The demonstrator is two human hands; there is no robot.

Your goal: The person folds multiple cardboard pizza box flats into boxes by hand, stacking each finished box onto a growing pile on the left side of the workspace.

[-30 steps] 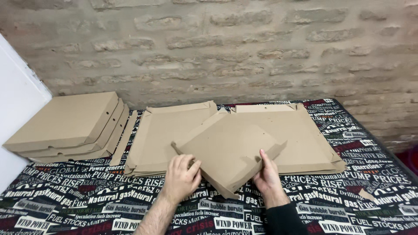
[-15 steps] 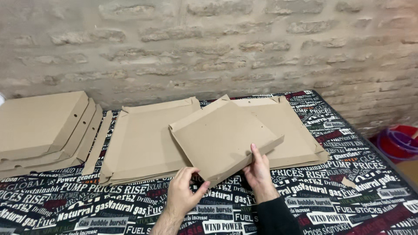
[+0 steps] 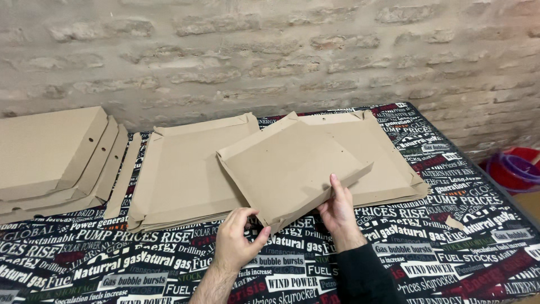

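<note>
I hold a folded brown cardboard box [image 3: 289, 166], flat and square, tilted above the table. My left hand [image 3: 236, 243] grips its near corner from below. My right hand [image 3: 339, 207] holds its near right edge, thumb on top. Under the box lie two piles of unfolded cardboard blanks, one on the left [image 3: 185, 174] and one on the right [image 3: 382, 155].
A stack of closed cardboard boxes [image 3: 50, 155] sits at the far left of the table. A black cloth with printed lettering [image 3: 450, 253] covers the table. A brick wall [image 3: 270, 56] runs behind it. A red and purple tub [image 3: 514, 169] stands on the floor at right.
The folded box has been lifted and turned slightly, both hands still on its near edge. My view has shifted right, so the stacked boxes sit further left.
</note>
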